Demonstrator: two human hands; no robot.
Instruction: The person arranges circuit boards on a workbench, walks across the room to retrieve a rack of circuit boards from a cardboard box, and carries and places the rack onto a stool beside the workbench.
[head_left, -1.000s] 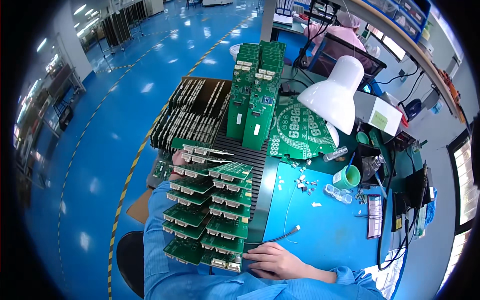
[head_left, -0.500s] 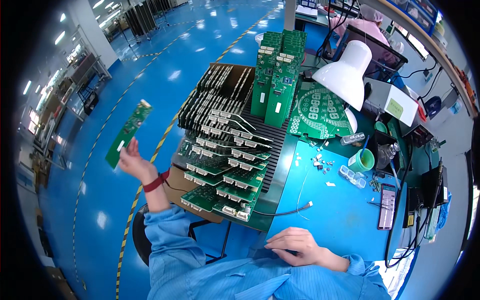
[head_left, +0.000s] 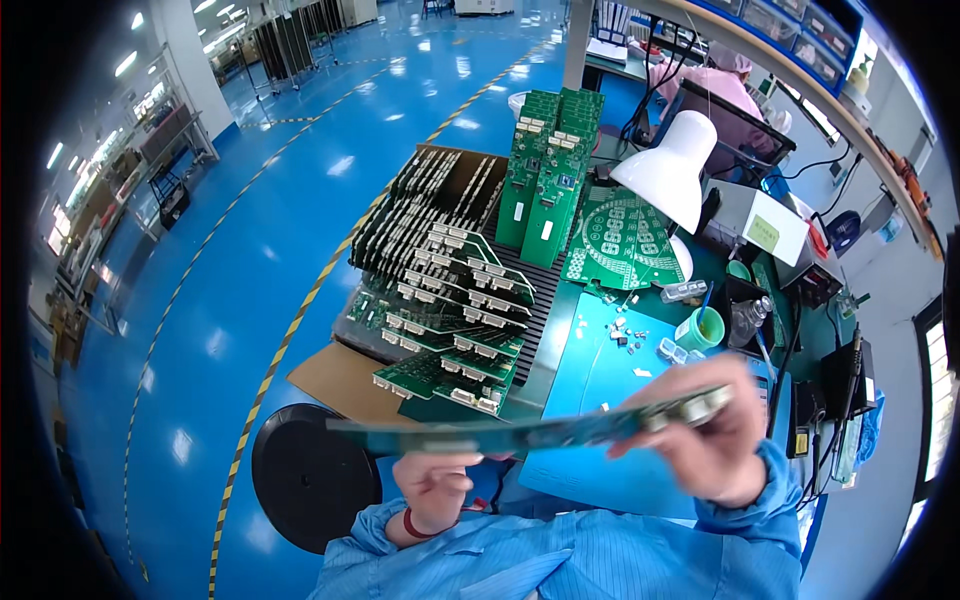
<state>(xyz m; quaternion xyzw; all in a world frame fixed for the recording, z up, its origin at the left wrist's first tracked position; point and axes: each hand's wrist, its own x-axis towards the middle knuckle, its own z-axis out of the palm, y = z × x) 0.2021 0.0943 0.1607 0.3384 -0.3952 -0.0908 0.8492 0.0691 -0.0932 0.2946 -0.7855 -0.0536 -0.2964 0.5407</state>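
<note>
Green PCB [head_left: 535, 435] pinched btwn curled fingers, both hands [head_left: 435, 493] [head_left: 728, 440]; yellow label [head_left: 763, 233] on white box [head_left: 790, 241], txt unclear.

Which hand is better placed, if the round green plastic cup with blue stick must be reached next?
Probably the right hand: it is nearer the cup, though it grips one end of the long green circuit board. The left hand, at the board's other half, is farther away.

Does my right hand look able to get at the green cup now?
Probably not yet: the right hand holds one end of the circuit board, though the green cup stands just beyond.
</note>
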